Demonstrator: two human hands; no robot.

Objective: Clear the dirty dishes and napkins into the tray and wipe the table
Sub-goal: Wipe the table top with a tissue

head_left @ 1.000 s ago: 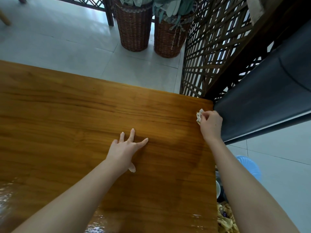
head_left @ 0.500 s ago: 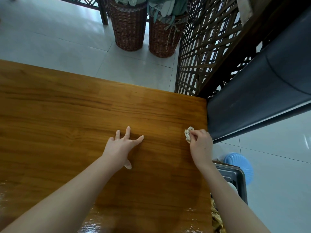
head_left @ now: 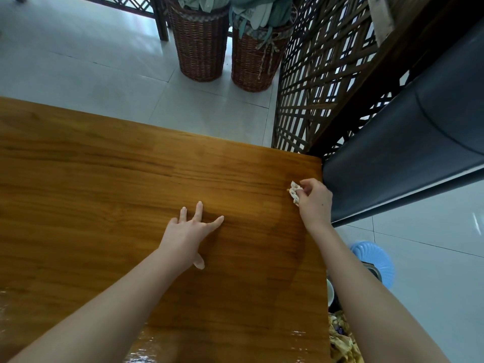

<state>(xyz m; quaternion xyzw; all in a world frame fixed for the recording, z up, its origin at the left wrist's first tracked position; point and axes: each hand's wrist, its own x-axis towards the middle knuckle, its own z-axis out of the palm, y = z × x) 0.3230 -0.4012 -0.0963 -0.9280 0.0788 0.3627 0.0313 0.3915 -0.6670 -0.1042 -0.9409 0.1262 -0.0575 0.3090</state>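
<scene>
Wood shines on the table (head_left: 104,179). My right hand (head_left: 315,203) pinches the crumpled cloth (head_left: 295,193), which pokes out left of my curled fingers (head_left: 307,183). It has slid back out to the far corner, so wiping goes on. My left hand (head_left: 187,231) stays flat, fingers spread.

Left wicker basket (head_left: 200,48) just beside right wicker basket (head_left: 255,58) on tiled floor (head_left: 78,64); lattice screen (head_left: 319,82); dark padded bench (head_left: 406,153); blue stool (head_left: 377,258), probably.
</scene>
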